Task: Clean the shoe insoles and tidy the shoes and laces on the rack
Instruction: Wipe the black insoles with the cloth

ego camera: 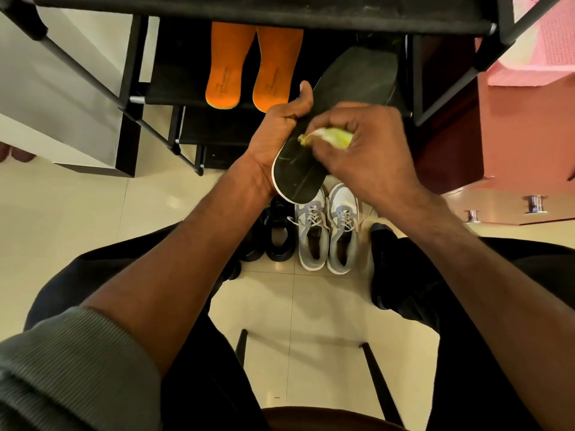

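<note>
My left hand (pixel 281 132) grips a long black insole (pixel 351 82) by its left edge, thumb laid along the rim. The insole slants from its white-edged heel end near me up toward the rack. My right hand (pixel 370 144) pinches a yellow cloth (pixel 329 137) and presses it onto the middle of the insole. Two orange insoles (pixel 249 66) lie side by side on a black rack shelf (pixel 174 91) behind my hands. On the floor below stand a pair of grey-and-white sneakers (pixel 326 231) with laces and a pair of black shoes (pixel 273 234).
The black shoe rack (pixel 130 98) fills the top, its upper shelf (pixel 249 10) overhanging. A reddish-brown cabinet (pixel 504 144) stands at the right. My knees frame the shoes, a socked foot (pixel 384 241) beside the sneakers. Black stool legs (pixel 376 377) show over beige floor tiles.
</note>
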A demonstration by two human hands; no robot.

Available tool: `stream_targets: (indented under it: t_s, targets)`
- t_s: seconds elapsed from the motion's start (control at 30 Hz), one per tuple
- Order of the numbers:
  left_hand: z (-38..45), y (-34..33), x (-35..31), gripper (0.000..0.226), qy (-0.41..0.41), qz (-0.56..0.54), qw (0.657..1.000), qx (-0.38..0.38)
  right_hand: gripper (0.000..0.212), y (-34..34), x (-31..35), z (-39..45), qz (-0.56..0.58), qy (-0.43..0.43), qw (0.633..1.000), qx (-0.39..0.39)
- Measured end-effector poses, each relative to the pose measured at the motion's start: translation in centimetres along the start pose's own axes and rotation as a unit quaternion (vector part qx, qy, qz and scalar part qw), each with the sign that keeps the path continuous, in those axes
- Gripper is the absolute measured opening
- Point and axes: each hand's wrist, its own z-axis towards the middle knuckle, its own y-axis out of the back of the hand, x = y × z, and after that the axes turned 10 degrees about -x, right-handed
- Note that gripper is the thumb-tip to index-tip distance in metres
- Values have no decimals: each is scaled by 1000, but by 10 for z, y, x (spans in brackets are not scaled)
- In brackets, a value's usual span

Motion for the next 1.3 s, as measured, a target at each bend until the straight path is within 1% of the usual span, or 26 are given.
stream_targets:
  t_s: [0.07, 0.1, 0.13, 0.2, 0.27, 0.3, 0.33, 0.4, 0.47, 0.5, 0.6, 0.63, 0.67, 0.73, 0.83, 0.87, 0.93, 1.0, 1.03, 1.07, 1.1, 1.13, 1.2, 1.23, 1.27, 1.3]
  targets:
    - [1, -1, 1, 65, 16, -5, 1000, 10, 11, 0, -5, 4, -30, -23, 998, -44]
    - [1, -1, 2, 63, 18, -9, 1000, 5, 11, 1, -5, 3, -23, -23, 998, -45]
    - [2, 0, 2, 60, 15, -15, 1000, -3, 11, 2, -4, 2, -3, -13, 999, -32]
    - [4, 4, 1, 51, -2, -22, 1000, -20, 9, 2, 3, -4, 52, 23, 998, 24]
    - [4, 8, 1, 45, -10, -25, 999, -38, 7, 1, 8, -10, 79, 67, 992, 73]
    - [5, 10, 1, 46, -6, -23, 999, -42, 7, 0, 8, -10, 73, 80, 991, 78]
    - [4, 9, 2, 51, -5, -21, 999, -40, 7, -1, 5, -8, 58, 81, 993, 68]
    - [4, 7, 3, 62, -14, -18, 999, -34, 10, 1, -6, 1, 10, 52, 998, 18]
    - [4, 4, 3, 65, -15, -17, 999, -30, 12, 3, -13, 6, -14, 26, 999, -13]
    - [4, 4, 3, 65, -10, -16, 999, -31, 12, 3, -11, 4, 0, 32, 999, -4]
    - [3, 9, 2, 59, -3, -34, 999, -25, 7, -2, 6, -10, 68, 82, 992, 62]
    - [2, 10, 1, 62, 3, -39, 999, -27, 7, -3, 10, -12, 75, 94, 991, 67]
    - [3, 10, 1, 66, 16, -42, 999, -22, 6, -4, 10, -12, 72, 97, 991, 60]
    - [2, 7, 3, 74, 43, -31, 999, -9, 5, -5, 3, -6, 51, 78, 996, 14]
    - [-1, -2, 7, 84, 57, -2, 998, 18, 9, -6, -10, 1, 32, 9, 998, -55]
    - [-4, -5, 8, 86, 59, -4, 998, 27, 10, -6, -10, 1, 35, 0, 998, -60]
    - [-3, -4, 9, 85, 60, -9, 998, 15, 9, -6, -5, -4, 59, 8, 997, -42]
    - [3, 5, 6, 71, 52, -31, 998, -4, 7, -7, 3, -10, 94, 38, 995, 3]
    - [7, 10, 6, 60, 42, -29, 998, -23, 6, -7, 8, -14, 105, 58, 992, 25]
    - [8, 14, 6, 54, 28, -31, 998, -42, 6, -8, 11, -16, 109, 71, 991, 38]
    - [8, 15, 7, 55, 21, -29, 998, -57, 6, -8, 11, -15, 106, 73, 991, 37]
    - [7, 13, 8, 59, 21, -31, 998, -55, 6, -8, 9, -13, 95, 63, 993, 24]
    - [5, 8, 8, 69, 15, -17, 999, -25, 10, -7, -1, -4, 48, 23, 998, -30]
    - [3, 4, 8, 73, 10, -3, 1000, -23, 11, -7, -6, -1, 27, 4, 998, -55]
    - [3, 3, 9, 75, 15, 0, 1000, -23, 12, -7, -8, 1, 16, -4, 998, -68]
    - [5, 4, 8, 74, 30, -5, 999, -17, 12, -7, -7, 0, 18, 1, 998, -65]
